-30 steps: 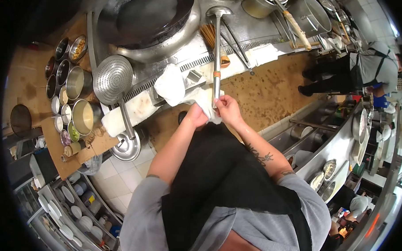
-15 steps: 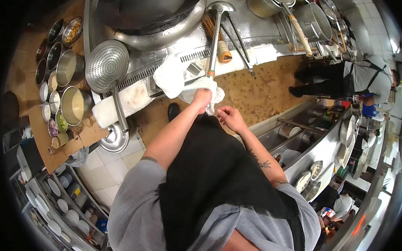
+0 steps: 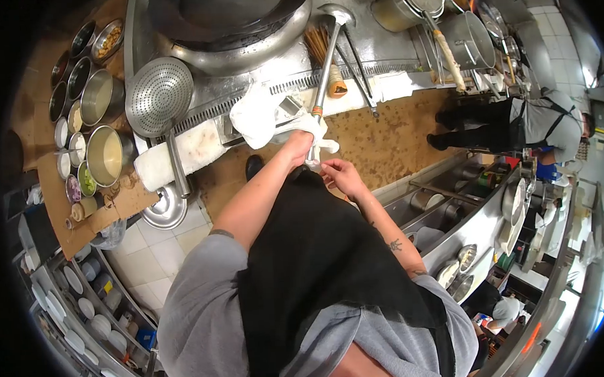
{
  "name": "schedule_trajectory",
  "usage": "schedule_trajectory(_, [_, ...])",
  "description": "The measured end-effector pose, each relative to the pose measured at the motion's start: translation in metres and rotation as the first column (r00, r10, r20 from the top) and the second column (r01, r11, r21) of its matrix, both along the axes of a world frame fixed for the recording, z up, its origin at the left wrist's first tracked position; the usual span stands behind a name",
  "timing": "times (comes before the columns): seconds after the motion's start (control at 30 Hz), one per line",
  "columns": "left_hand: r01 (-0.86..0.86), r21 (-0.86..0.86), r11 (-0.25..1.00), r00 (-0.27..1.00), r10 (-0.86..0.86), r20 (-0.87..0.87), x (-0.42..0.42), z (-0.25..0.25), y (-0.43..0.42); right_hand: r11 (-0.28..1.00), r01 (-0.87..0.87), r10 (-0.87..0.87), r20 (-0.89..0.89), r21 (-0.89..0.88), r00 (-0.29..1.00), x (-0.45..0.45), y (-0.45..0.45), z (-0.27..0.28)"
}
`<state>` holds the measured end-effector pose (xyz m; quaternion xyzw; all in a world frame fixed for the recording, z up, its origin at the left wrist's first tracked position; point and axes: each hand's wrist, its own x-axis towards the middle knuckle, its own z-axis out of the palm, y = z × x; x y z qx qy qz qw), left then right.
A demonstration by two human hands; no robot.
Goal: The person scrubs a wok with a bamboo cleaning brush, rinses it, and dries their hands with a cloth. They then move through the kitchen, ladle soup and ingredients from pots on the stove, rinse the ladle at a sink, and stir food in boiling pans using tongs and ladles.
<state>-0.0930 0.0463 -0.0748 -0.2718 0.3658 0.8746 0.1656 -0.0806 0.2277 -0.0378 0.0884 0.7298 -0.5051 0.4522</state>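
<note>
My left hand (image 3: pixel 299 147) is closed round a white cloth (image 3: pixel 321 138) wrapped about the handle of a long ladle (image 3: pixel 324 80). The ladle's bowl lies on the steel stove top, its handle reaching toward my apron. Just right of the cloth's lower end is my right hand (image 3: pixel 342 176), fingers curled and thumb near the fingertips; whether anything is between them is too small to tell. Another white cloth (image 3: pixel 252 117) lies left of the ladle, beside a small metal container (image 3: pixel 290 106). A bamboo brush (image 3: pixel 335 84) rests right of the ladle.
A large wok (image 3: pixel 233 18) sits at the top. Left are a perforated strainer (image 3: pixel 159 95) and metal bowls of ingredients (image 3: pixel 108 155). Pots (image 3: pixel 468 42) stand upper right. A co-worker (image 3: pixel 543 128) stands at the right; another person (image 3: pixel 504 311) is lower right.
My left hand has moved from beside the ladle handle to round it with the cloth. My right hand has come off the handle and moved slightly down.
</note>
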Motion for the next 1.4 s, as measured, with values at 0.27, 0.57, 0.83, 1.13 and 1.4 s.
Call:
schedule_trajectory(0.27, [0.011, -0.226, 0.974, 0.999, -0.002, 0.041, -0.014, -0.029, 0.010, 0.998, 0.070, -0.069, 0.060, -0.011, 0.996, 0.002, -0.001, -0.003])
schedule_trajectory(0.57, [0.164, -0.172, 0.971, 0.980, -0.141, 0.141, -0.012, -0.006, 0.000, 0.991, 0.122, -0.121, 0.025, -0.056, 0.992, 0.005, -0.008, -0.016])
schedule_trajectory(0.83, [-0.027, -0.449, 0.893, 0.996, 0.064, 0.067, -0.008, 0.019, 0.005, 0.980, 0.187, -0.195, -0.168, -0.062, 0.966, -0.009, -0.035, -0.001])
schedule_trajectory(1.13, [-0.146, -0.758, 0.635, 0.981, 0.191, -0.029, -0.010, -0.009, 0.005, 0.977, 0.215, -0.189, -0.441, 0.010, 0.878, -0.034, -0.079, -0.019])
schedule_trajectory(1.4, [0.438, -0.374, 0.818, 0.889, -0.457, 0.042, 0.005, -0.035, -0.036, 0.943, 0.331, -0.321, -0.160, 0.041, 0.934, -0.080, -0.078, 0.004])
